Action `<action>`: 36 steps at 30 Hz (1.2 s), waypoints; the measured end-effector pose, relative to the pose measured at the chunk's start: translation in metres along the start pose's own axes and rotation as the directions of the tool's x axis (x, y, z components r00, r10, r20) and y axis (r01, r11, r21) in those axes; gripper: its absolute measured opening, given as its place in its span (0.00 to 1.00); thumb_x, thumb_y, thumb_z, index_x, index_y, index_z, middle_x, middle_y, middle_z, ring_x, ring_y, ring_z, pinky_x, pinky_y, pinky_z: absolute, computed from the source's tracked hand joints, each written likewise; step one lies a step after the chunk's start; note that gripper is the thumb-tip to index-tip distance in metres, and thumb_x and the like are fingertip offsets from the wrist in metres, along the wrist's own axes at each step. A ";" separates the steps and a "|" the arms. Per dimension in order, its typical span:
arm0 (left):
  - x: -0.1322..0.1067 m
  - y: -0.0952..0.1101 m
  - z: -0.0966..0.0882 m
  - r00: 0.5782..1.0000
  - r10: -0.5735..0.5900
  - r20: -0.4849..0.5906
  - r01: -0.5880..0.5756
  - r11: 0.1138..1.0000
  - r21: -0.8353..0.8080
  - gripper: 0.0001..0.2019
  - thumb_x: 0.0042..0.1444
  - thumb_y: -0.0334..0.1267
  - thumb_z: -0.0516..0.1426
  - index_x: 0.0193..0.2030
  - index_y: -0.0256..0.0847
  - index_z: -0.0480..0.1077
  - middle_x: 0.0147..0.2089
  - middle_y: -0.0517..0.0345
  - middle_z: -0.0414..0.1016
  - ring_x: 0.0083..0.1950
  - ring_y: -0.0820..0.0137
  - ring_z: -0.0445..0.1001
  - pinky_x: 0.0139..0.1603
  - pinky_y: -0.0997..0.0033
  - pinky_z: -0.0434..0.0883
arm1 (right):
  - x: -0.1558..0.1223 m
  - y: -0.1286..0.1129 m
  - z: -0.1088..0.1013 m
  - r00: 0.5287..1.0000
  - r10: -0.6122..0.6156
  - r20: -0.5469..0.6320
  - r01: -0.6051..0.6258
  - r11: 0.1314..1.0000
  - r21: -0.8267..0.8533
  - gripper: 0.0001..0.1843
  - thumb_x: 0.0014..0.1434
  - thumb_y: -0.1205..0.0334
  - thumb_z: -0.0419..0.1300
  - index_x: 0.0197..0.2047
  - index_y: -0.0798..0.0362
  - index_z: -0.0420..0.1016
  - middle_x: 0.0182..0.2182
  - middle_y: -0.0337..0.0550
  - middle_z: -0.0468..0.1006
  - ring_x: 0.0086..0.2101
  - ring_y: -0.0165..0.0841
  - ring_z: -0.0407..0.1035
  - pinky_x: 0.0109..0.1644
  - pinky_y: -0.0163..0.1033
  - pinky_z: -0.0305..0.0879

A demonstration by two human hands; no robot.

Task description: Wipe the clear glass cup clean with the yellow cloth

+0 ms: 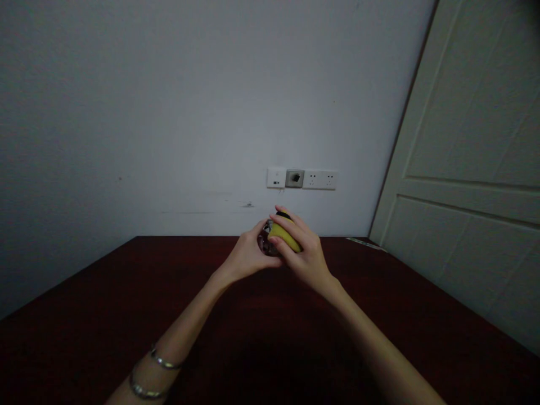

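Observation:
Both my hands meet above the far half of the dark red table. My left hand (248, 254) is curled round a clear, shiny glass-like object (265, 243), mostly hidden by the fingers and by what my right hand holds. In my right hand (309, 247) is a yellow sponge-like pad (283, 232) with a dark part at its upper end. The pad is pressed up against the clear object's right side. Two silver bangles (145, 392) circle my left forearm.
The dark red tabletop (126, 315) runs back to a pale wall (189, 112) with scuff marks. Sockets and switch plates (319, 180) sit on the wall just beyond my hands. A thin flat strip (366, 243) lies at the far right edge, beside a panelled door (472, 169).

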State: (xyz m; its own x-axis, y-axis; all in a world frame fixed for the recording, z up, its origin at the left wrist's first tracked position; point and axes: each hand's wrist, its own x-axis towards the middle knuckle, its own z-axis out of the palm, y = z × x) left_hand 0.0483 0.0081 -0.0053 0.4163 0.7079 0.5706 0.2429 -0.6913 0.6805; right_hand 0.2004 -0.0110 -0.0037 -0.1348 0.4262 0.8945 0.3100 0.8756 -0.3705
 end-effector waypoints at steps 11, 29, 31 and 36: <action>-0.002 0.004 -0.004 0.995 0.005 0.102 0.022 0.964 -0.264 0.36 0.38 0.34 0.69 0.55 0.38 0.62 0.50 0.50 0.73 0.48 0.62 0.74 0.48 0.64 0.72 | 0.004 0.012 0.004 0.940 0.330 -0.082 -0.285 0.896 0.340 0.20 0.60 0.50 0.56 0.52 0.48 0.74 0.52 0.46 0.76 0.52 0.39 0.70 0.59 0.51 0.63; -0.001 0.001 -0.002 0.996 -0.027 0.084 0.060 0.909 -0.412 0.34 0.38 0.36 0.69 0.54 0.37 0.64 0.51 0.49 0.73 0.49 0.62 0.74 0.50 0.63 0.72 | 0.003 0.012 -0.001 0.958 0.280 -0.064 -0.244 0.911 0.333 0.19 0.60 0.51 0.57 0.53 0.45 0.73 0.53 0.45 0.75 0.53 0.40 0.69 0.59 0.53 0.62; 0.000 0.001 -0.002 0.998 -0.040 0.054 0.056 0.940 -0.337 0.34 0.38 0.37 0.69 0.54 0.37 0.64 0.51 0.49 0.73 0.48 0.62 0.74 0.49 0.64 0.72 | 0.002 0.009 -0.002 0.976 0.211 -0.052 -0.190 0.946 0.264 0.19 0.59 0.53 0.59 0.53 0.44 0.73 0.54 0.44 0.74 0.54 0.39 0.68 0.60 0.51 0.62; 0.001 0.001 -0.005 1.000 -0.024 -0.016 0.023 0.995 -0.099 0.33 0.40 0.34 0.67 0.55 0.37 0.63 0.42 0.54 0.75 0.40 0.66 0.75 0.38 0.69 0.72 | 0.001 0.000 -0.009 0.995 -0.059 0.086 0.056 0.998 0.026 0.20 0.56 0.60 0.62 0.53 0.45 0.73 0.59 0.45 0.69 0.59 0.38 0.63 0.63 0.49 0.58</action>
State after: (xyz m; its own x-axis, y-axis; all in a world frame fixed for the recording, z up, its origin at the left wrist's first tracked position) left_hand 0.0443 0.0094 -0.0018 0.3961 0.7268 0.5611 0.1642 -0.6573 0.7356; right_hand 0.2088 -0.0125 -0.0011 -0.2329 0.3922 0.8899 0.2774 0.9039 -0.3257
